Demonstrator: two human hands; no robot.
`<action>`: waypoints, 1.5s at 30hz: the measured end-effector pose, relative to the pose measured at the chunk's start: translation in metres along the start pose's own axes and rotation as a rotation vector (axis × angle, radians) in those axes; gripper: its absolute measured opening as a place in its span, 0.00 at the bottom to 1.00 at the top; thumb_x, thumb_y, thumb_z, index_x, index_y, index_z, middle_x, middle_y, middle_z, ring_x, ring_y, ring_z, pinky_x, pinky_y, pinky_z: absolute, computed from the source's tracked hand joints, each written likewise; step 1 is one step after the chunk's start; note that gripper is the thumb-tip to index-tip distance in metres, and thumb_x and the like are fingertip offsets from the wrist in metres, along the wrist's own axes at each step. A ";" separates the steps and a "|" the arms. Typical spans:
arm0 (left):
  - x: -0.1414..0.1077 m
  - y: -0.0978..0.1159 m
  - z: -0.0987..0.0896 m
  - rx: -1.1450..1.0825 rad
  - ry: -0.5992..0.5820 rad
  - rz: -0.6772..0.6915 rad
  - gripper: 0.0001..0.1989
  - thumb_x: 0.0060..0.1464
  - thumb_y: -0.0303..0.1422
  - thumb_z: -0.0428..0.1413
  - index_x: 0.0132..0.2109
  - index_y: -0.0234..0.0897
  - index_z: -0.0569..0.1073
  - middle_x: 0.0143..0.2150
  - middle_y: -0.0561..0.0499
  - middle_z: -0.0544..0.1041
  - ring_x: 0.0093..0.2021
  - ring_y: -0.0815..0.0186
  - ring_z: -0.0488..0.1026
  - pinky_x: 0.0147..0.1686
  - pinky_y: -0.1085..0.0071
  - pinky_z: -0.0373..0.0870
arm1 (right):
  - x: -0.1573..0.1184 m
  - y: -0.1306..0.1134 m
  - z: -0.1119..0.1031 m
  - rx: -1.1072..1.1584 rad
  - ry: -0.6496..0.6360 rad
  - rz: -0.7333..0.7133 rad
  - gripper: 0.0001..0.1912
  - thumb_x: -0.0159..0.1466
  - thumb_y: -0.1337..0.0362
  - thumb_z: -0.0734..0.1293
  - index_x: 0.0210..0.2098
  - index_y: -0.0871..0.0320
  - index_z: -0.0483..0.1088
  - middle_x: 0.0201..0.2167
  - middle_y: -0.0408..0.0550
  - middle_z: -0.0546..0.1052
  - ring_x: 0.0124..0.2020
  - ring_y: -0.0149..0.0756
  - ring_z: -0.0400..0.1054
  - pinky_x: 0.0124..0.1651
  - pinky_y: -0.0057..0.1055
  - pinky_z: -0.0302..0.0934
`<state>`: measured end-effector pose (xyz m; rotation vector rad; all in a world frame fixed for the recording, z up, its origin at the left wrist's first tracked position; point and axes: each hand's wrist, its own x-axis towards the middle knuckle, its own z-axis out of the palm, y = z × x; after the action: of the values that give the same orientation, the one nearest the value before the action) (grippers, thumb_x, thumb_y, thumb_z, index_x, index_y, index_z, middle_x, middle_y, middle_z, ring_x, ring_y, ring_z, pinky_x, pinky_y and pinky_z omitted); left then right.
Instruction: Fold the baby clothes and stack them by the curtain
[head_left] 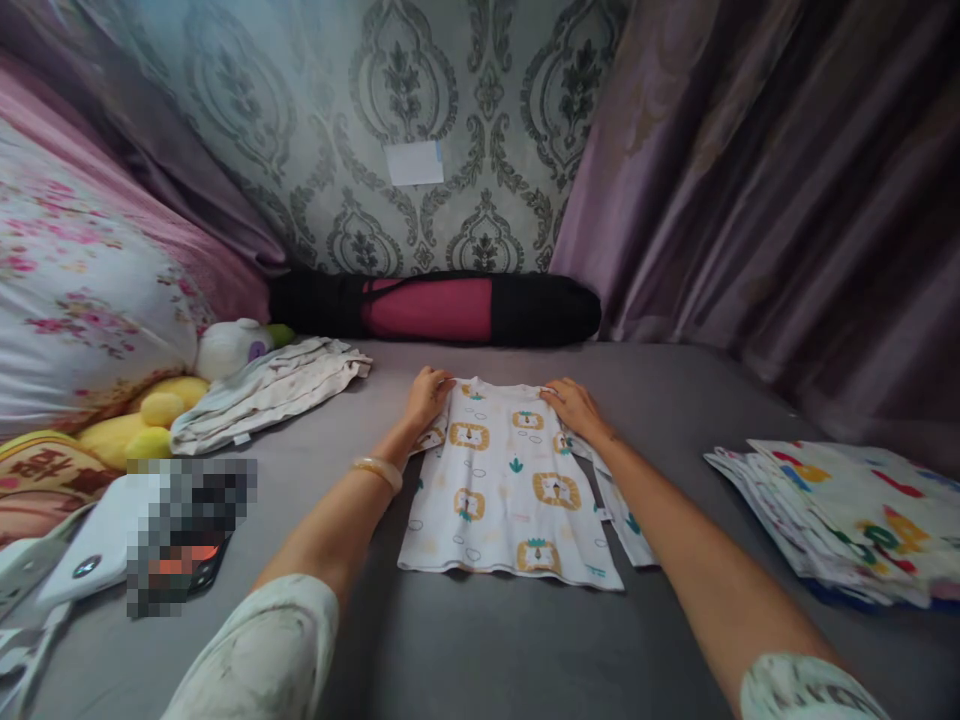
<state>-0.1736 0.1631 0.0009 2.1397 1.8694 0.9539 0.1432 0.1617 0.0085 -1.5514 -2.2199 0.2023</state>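
Note:
A small white shirt [495,480] printed with orange lion faces lies spread on the grey sheet, its collar towards the wall and its hem towards me. My left hand [429,393] is closed on its left shoulder, and a pale bangle circles that wrist. At the opposite shoulder my right hand [574,405] pinches the cloth near the collar. Part of a sleeve shows under my right forearm.
Folded patterned cloths [862,520] are stacked at the right. A crumpled pale garment [274,390] lies at the left, near yellow plush toys [142,425] and a white device [105,540]. A long black and pink bag [431,308] rests along the wall.

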 end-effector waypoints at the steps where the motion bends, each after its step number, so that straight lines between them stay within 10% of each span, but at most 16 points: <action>1: 0.003 -0.001 0.002 0.019 -0.006 -0.001 0.16 0.60 0.36 0.49 0.47 0.35 0.77 0.43 0.43 0.73 0.42 0.61 0.71 0.46 0.68 0.67 | 0.003 0.001 0.002 -0.011 -0.004 0.010 0.15 0.69 0.58 0.59 0.47 0.57 0.73 0.41 0.50 0.73 0.44 0.37 0.67 0.45 0.28 0.56; 15: 0.029 0.023 0.008 0.103 -0.381 -0.165 0.17 0.56 0.40 0.51 0.43 0.37 0.80 0.37 0.44 0.81 0.42 0.56 0.75 0.43 0.65 0.66 | 0.034 -0.026 0.009 -0.118 -0.180 0.027 0.15 0.69 0.61 0.59 0.46 0.54 0.75 0.47 0.53 0.75 0.51 0.44 0.64 0.51 0.37 0.53; 35: 0.003 0.034 0.041 0.513 -0.104 -0.083 0.18 0.64 0.40 0.43 0.47 0.29 0.69 0.45 0.34 0.75 0.49 0.49 0.69 0.49 0.58 0.59 | 0.023 -0.050 0.043 -0.219 0.042 0.246 0.16 0.69 0.63 0.53 0.48 0.62 0.67 0.51 0.64 0.69 0.53 0.53 0.59 0.53 0.46 0.52; 41: -0.004 0.045 0.028 0.537 -0.127 -0.009 0.19 0.63 0.40 0.46 0.51 0.29 0.68 0.51 0.33 0.71 0.52 0.48 0.66 0.50 0.57 0.58 | 0.024 -0.025 0.000 0.031 -0.112 0.288 0.18 0.69 0.60 0.57 0.54 0.59 0.67 0.54 0.58 0.71 0.53 0.41 0.64 0.53 0.33 0.57; 45: -0.017 0.073 0.020 0.442 -0.153 0.055 0.18 0.63 0.37 0.45 0.55 0.32 0.66 0.53 0.35 0.69 0.54 0.49 0.65 0.50 0.57 0.59 | -0.029 0.018 -0.049 0.091 -0.015 0.380 0.12 0.66 0.62 0.61 0.42 0.59 0.73 0.40 0.53 0.78 0.41 0.37 0.71 0.42 0.28 0.62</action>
<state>-0.1017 0.1375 0.0158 2.4270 2.1052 0.3900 0.1879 0.1359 0.0390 -1.9114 -1.8783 0.4214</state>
